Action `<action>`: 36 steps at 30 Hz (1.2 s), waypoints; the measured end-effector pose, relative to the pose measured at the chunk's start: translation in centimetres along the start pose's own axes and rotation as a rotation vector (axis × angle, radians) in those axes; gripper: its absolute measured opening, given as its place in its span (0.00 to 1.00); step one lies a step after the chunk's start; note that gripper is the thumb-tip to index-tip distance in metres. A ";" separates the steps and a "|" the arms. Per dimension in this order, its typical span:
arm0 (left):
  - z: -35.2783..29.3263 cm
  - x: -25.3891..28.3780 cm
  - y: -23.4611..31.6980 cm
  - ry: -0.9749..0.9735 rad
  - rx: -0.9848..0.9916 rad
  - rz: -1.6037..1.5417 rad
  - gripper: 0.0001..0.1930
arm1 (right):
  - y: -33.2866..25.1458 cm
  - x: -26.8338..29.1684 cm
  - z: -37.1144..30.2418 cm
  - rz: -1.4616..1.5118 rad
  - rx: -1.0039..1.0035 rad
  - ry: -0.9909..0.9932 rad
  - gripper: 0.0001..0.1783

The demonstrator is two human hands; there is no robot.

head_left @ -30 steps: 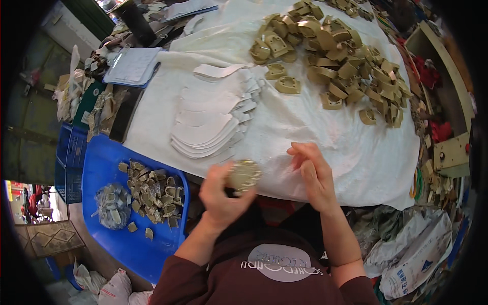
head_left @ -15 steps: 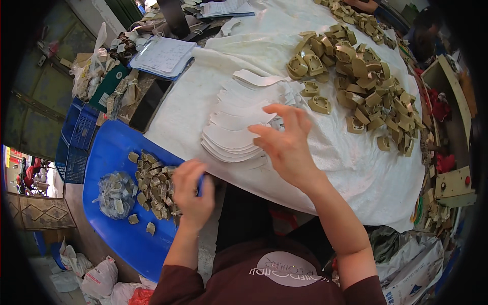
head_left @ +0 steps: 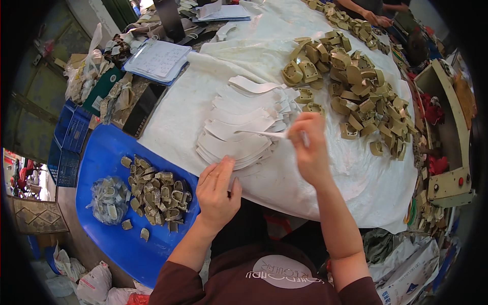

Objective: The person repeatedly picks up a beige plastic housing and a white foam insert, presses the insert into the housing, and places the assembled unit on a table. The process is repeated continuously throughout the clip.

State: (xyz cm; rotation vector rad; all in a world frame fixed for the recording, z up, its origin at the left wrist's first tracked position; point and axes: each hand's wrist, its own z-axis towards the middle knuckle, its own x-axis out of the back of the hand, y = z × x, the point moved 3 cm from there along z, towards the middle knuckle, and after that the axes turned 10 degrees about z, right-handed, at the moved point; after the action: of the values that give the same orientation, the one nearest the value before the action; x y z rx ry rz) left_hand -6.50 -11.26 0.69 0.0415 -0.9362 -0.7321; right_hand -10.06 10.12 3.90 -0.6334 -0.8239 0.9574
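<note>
Curved white pieces [head_left: 234,145] lie in overlapping rows on the white-covered table in front of me. The outstretched fingers of my left hand [head_left: 217,193] rest on the near edge of the lowest stack. Over the right side of these rows, the fingers of my right hand [head_left: 308,147] are closed on a thin white strip [head_left: 262,133]. It points left across the pieces and narrows at its far end. My right fingers are slightly blurred, and the strip's held end is hidden. Several olive-gold shell-shaped parts [head_left: 312,108] lie just beyond my right hand.
A large heap of olive-gold parts [head_left: 366,91] covers the table's right side. At left, a blue tub [head_left: 109,244] holds similar dull parts [head_left: 157,195] and a clear plastic bag [head_left: 108,199]. Clipboards [head_left: 155,61] lie at the back left. Another person's hands [head_left: 376,19] show at the far right.
My left hand has moved right from above the blue tub onto the stack's near edge. My right hand, spread and bare before, has shifted right and closed on the thin white strip.
</note>
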 end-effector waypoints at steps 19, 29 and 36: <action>1.5 -7.9 11.2 -0.533 0.598 -1.544 0.26 | 8.8 22.2 -7.2 -0.689 -0.209 0.220 0.20; -0.5 -8.9 10.2 -0.541 0.525 -1.322 0.23 | 9.8 21.6 -7.2 -0.612 -0.392 0.441 0.21; -0.3 -8.9 10.8 -0.544 0.509 -1.266 0.23 | 7.9 22.4 -11.0 0.062 -0.236 0.780 0.19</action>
State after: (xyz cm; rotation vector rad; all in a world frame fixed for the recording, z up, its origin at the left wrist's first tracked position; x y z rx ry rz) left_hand -3.64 2.13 -2.25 0.9974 -1.5961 -1.6890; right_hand 2.89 32.35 -1.03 -1.1439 -0.2164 0.5864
